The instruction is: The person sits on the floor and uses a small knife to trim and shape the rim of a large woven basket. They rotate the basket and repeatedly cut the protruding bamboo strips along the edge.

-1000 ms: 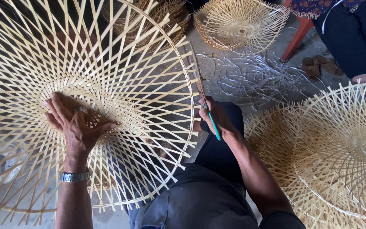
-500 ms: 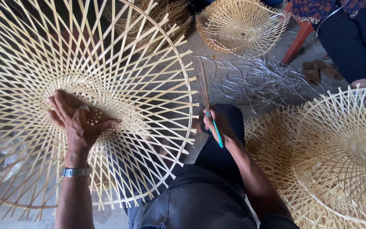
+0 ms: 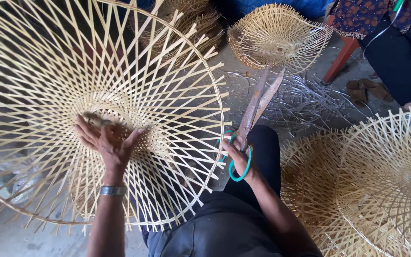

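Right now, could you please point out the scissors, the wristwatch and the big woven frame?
scissors (image 3: 258, 102), head view, on the blades.
wristwatch (image 3: 112, 191), head view, on the band.
big woven frame (image 3: 177, 71), head view, on its strips.

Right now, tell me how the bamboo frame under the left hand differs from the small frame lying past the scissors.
The large woven bamboo frame fills the left of the view, tilted up and steadied by the left hand. The small bamboo frame lies untouched on the floor, bowl-like and more tightly woven. Both are pale radial lattices with loose strip ends.
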